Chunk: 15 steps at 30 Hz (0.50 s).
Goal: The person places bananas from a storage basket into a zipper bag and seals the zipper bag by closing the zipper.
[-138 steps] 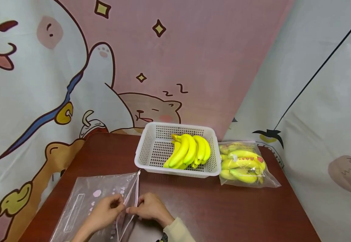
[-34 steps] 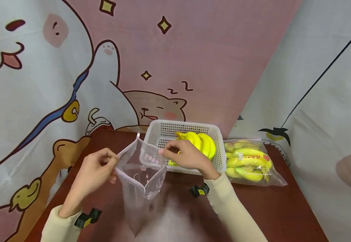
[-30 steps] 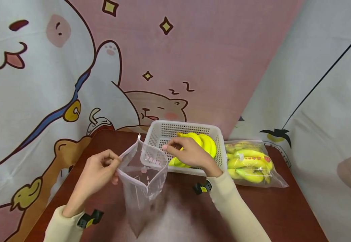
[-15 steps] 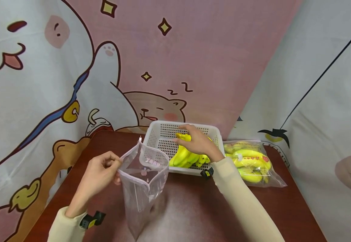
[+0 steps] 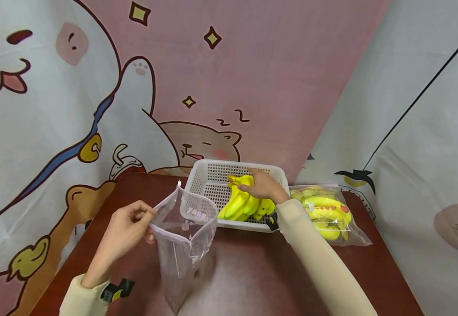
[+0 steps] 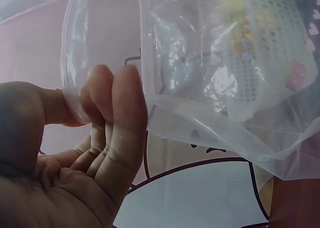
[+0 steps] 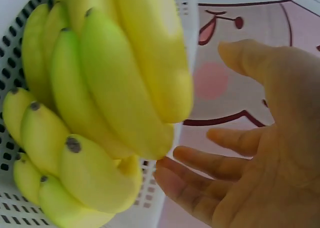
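My left hand (image 5: 128, 226) pinches the rim of a clear plastic zip bag (image 5: 173, 263) between thumb and fingertips. The bag stands upright with its mouth spread, and pink prints show on its side. In the left wrist view, the thumb and fingers meet on the bag's edge (image 6: 141, 43). Over the white basket (image 5: 242, 224) reaches my right hand (image 5: 266, 186), its fingers spread beside bunches of bananas (image 5: 236, 204). The right wrist view shows the hand (image 7: 270, 133) uncurled, with fingertips close to the yellow-green bananas (image 7: 110, 83); whether they touch is unclear.
Right of the basket, a clear bag of bananas (image 5: 327, 219) with red hearts printed on it lies on the brown table (image 5: 244, 272). A cartoon-printed cloth (image 5: 272, 79) hangs behind. The basket's left part shows bare perforated floor.
The bag was lifted off the table and its mouth spread by both hands. My right hand then let go of the rim and moved right over the bananas; the left kept its hold.
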Available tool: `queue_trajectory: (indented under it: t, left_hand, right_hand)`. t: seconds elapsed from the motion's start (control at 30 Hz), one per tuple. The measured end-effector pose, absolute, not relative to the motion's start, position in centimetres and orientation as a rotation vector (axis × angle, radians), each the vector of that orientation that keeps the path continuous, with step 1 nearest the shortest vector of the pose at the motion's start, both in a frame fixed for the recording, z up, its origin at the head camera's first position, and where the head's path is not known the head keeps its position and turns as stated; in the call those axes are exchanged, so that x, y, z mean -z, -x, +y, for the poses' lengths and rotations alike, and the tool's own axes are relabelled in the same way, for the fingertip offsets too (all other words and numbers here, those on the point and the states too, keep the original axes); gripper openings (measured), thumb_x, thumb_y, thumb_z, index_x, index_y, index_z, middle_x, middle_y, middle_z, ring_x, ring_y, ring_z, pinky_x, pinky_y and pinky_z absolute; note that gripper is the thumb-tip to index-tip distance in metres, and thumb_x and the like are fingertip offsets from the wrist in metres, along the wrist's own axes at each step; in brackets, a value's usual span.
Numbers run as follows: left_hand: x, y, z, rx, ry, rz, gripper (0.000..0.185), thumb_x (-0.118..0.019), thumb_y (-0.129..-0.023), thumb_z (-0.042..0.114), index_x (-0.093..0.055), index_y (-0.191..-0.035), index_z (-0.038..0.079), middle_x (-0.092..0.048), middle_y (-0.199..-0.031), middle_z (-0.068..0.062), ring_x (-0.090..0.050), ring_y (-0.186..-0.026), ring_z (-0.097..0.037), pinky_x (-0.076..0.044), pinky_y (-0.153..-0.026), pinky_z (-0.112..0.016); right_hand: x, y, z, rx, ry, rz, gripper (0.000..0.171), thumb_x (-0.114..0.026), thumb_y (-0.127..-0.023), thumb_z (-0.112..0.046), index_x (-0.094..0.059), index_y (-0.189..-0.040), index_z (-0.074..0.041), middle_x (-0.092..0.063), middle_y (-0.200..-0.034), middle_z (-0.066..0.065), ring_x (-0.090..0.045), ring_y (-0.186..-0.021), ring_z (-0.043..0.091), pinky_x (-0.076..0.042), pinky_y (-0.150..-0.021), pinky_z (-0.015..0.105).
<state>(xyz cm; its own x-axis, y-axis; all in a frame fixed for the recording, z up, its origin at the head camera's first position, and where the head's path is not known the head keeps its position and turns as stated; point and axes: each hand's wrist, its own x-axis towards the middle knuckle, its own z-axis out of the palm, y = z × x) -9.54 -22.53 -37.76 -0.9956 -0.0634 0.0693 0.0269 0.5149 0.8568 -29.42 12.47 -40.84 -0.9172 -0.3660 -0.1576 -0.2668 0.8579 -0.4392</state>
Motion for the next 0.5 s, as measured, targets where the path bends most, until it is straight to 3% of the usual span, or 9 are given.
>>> queue_trajectory:
  t: [0.17,0.3,0.4,0.5]
  left_hand:
    - [38.0,9.4,-22.7,1.499,-0.011,-2.650,0.013,-0.061,-0.102,0.012,-0.069,-0.102,0.002,-0.067,-0.064,-0.007,-0.067,-0.053,-0.019,-0.058,-0.061,-0.030]
    - [38.1,9.4,-22.7,1.514,-0.009,-2.642,0.012,-0.061,-0.101,0.011,-0.069,-0.102,0.001,-0.067,-0.064,-0.007,-0.067,-0.052,-0.020,-0.057,-0.060,-0.029]
    - [38.1,9.4,-22.6,1.520,-0.015,-2.638,0.012,-0.061,-0.101,0.009,-0.069,-0.102,0.001,-0.067,-0.063,-0.008,-0.067,-0.052,-0.020,-0.057,-0.058,-0.029]
    - [38.1,9.4,-22.5,1.526,-0.016,-2.639,0.012,-0.061,-0.101,0.009,-0.069,-0.102,0.001,-0.067,-0.064,-0.008,-0.067,-0.052,-0.020,-0.057,-0.058,-0.029]
  right_hand:
    - [42.2,30.1,12.3,0.564,0.360,2.784,0.087,-0.062,-0.097,-0.055,-0.036,-0.154,0.005,-0.048,-0.154,0.026,-0.049,-0.140,0.042,-0.041,-0.116,0.053]
    - [42.5,30.3,12.0,0.544,0.265,2.783,0.080,-0.063,-0.093,-0.059,-0.053,-0.139,0.006,-0.061,-0.136,0.025,-0.064,-0.114,0.036,-0.054,-0.098,0.048]
    - [42.7,30.4,11.8,0.607,0.175,2.789,0.069,-0.065,-0.092,-0.059,-0.062,-0.121,0.004,-0.067,-0.118,0.022,-0.063,-0.094,0.029,-0.055,-0.082,0.042]
    - [42.9,30.6,11.7,0.661,0.105,2.790,0.064,-0.066,-0.091,-0.057,-0.066,-0.113,0.002,-0.067,-0.111,0.020,-0.061,-0.087,0.026,-0.054,-0.077,0.039]
